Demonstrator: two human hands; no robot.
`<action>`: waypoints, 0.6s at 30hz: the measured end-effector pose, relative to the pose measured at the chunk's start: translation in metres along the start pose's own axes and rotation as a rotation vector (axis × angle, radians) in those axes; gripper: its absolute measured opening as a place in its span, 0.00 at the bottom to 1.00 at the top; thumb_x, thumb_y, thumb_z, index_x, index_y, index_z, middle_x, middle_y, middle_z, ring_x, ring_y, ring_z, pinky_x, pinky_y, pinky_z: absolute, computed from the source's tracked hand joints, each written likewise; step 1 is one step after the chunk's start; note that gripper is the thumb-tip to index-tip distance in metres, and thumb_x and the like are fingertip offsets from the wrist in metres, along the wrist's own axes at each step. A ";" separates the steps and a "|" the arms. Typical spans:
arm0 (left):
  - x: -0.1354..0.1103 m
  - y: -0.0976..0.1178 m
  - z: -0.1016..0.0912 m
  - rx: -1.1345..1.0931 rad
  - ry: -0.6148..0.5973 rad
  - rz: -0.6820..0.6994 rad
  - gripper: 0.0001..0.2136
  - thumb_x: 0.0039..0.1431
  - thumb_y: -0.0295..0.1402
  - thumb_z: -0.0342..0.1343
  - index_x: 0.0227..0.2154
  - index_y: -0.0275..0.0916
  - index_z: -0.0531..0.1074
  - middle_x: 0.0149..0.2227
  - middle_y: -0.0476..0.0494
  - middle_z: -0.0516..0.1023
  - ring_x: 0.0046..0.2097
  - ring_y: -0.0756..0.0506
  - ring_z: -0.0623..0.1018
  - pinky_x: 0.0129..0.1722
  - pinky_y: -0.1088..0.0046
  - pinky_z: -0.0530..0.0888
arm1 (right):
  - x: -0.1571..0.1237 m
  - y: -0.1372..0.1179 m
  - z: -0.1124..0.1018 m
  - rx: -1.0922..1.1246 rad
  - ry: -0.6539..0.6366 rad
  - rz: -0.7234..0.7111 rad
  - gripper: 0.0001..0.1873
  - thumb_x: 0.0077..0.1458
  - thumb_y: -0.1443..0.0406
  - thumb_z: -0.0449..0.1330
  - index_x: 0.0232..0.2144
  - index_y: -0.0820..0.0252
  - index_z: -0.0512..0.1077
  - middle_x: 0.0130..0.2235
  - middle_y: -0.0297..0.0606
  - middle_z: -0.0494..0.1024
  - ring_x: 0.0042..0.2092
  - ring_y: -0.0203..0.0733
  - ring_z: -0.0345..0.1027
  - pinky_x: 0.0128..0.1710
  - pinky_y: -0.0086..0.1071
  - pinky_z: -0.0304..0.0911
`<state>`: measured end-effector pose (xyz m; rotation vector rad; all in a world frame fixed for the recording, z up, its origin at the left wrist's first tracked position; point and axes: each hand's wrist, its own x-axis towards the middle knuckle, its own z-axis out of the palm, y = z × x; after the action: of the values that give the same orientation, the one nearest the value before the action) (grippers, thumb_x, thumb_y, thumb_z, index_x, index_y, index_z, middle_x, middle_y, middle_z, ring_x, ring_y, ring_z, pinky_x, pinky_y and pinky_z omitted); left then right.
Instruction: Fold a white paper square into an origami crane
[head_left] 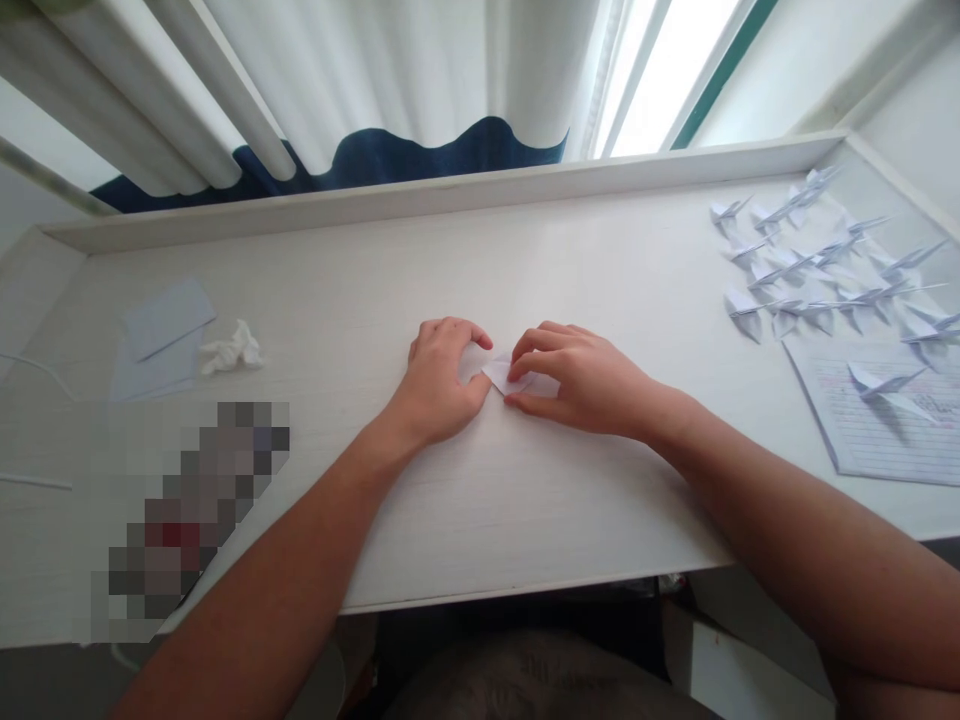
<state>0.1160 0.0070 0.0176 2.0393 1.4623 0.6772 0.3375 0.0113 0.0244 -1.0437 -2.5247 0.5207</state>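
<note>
A small folded piece of white paper (pixel 501 374) lies on the white desk (pixel 480 500) at its middle. My left hand (pixel 439 380) rests curled on the desk with thumb and fingers pressing the paper's left edge. My right hand (pixel 581 380) covers the paper's right side, fingers bent and pinching down on it. Most of the paper is hidden under both hands.
Several folded paper cranes (pixel 825 270) stand at the far right, one on a lined notebook sheet (pixel 877 420). Pale blue paper sheets (pixel 161 335) and a crumpled white scrap (pixel 231 350) lie at the left. A blurred patch (pixel 187 510) sits front left. Curtains hang behind the desk's raised rim.
</note>
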 end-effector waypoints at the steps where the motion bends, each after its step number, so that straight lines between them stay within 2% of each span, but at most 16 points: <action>1: 0.000 -0.001 -0.001 -0.002 0.000 -0.004 0.17 0.51 0.20 0.54 0.43 0.44 0.72 0.51 0.44 0.79 0.59 0.36 0.71 0.63 0.51 0.70 | 0.000 -0.002 0.001 -0.019 0.002 0.014 0.07 0.63 0.61 0.67 0.37 0.58 0.82 0.44 0.44 0.84 0.45 0.51 0.73 0.46 0.44 0.65; 7: 0.002 -0.005 -0.002 -0.014 0.007 -0.002 0.18 0.48 0.20 0.53 0.42 0.44 0.71 0.48 0.43 0.79 0.58 0.36 0.71 0.58 0.53 0.73 | -0.001 -0.011 0.003 -0.053 0.018 0.071 0.07 0.63 0.61 0.66 0.35 0.59 0.81 0.42 0.44 0.83 0.43 0.50 0.72 0.44 0.43 0.65; 18: 0.003 0.000 -0.002 0.000 0.024 -0.041 0.13 0.53 0.24 0.54 0.41 0.44 0.71 0.47 0.43 0.79 0.57 0.36 0.73 0.61 0.52 0.72 | 0.004 -0.018 0.002 0.072 0.024 0.199 0.07 0.60 0.66 0.64 0.29 0.57 0.79 0.41 0.44 0.84 0.44 0.53 0.73 0.44 0.44 0.65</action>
<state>0.1157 0.0104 0.0191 2.0021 1.5139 0.6866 0.3233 0.0013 0.0317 -1.2727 -2.3758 0.6448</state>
